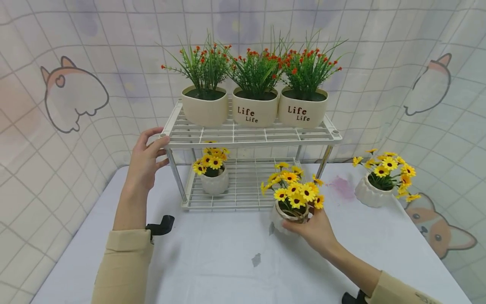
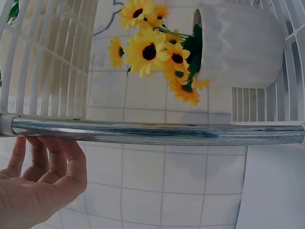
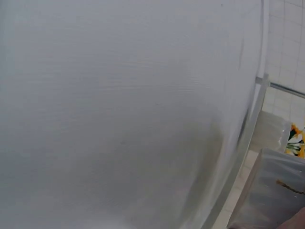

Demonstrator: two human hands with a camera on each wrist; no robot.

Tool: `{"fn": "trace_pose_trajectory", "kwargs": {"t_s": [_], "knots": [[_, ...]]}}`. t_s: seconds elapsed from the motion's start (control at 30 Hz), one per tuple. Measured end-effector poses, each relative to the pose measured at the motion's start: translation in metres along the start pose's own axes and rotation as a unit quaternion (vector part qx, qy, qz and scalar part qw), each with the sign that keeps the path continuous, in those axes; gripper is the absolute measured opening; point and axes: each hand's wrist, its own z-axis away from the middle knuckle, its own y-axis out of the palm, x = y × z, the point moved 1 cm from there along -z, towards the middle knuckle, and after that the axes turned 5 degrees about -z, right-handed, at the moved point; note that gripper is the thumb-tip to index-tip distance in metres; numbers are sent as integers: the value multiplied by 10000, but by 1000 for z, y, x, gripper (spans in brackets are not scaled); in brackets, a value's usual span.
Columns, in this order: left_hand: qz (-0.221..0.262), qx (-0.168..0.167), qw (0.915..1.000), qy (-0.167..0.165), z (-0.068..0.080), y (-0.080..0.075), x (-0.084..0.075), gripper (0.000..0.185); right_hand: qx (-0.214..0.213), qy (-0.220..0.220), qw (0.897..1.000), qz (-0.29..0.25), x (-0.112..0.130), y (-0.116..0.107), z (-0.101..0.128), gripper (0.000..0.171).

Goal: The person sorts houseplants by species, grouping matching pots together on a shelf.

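Observation:
In the head view my left hand point(image 1: 146, 156) holds the front left corner of the upper tier of a white two-tier wire rack point(image 1: 243, 143). In the left wrist view its bent fingers point(image 2: 74, 162) reach behind the metal post point(image 2: 157, 133). My right hand point(image 1: 317, 230) grips a white pot point(image 1: 282, 221) of yellow artificial daisies point(image 1: 294, 190), thumb in front, with twine round its rim. This pot overlaps the front right of the lower tier. A matching daisy pot point(image 1: 214, 181) stands at the left of the lower tier.
On the upper tier stand three cream planters with red-flowered grass: left point(image 1: 205, 107), middle point(image 1: 254, 109) and right point(image 1: 302, 109). Another white daisy pot point(image 1: 373, 192) is on the white-covered table point(image 1: 212, 261) at the right. A tile-patterned curtain point(image 1: 125, 84) hangs behind.

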Motion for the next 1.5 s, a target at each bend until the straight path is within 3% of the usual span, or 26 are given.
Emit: {"fn": "trace_pose_trajectory", "kwargs": {"t_s": [0.23,0.67,0.93,1.2,1.5], "knots": [[38,11,10000,20,-1,0,0,42,83,-21,9999,-118,-2,19,-28,103],[16,33,10000,14,0,1,1,44,-239,-367,9990,5,-9,48,-82,101],[105,15,9999,-1,-1,2,1,42,-402,-539,9975,208,-13,67,-103,101],[41,3,10000,12,-1,1,2,44,-481,-1456,9881,-70,-13,86,-124,78],[24,-28,10000,-23,0,1,1,44,-576,-1463,9874,-161,-13,105,-137,82]]}}
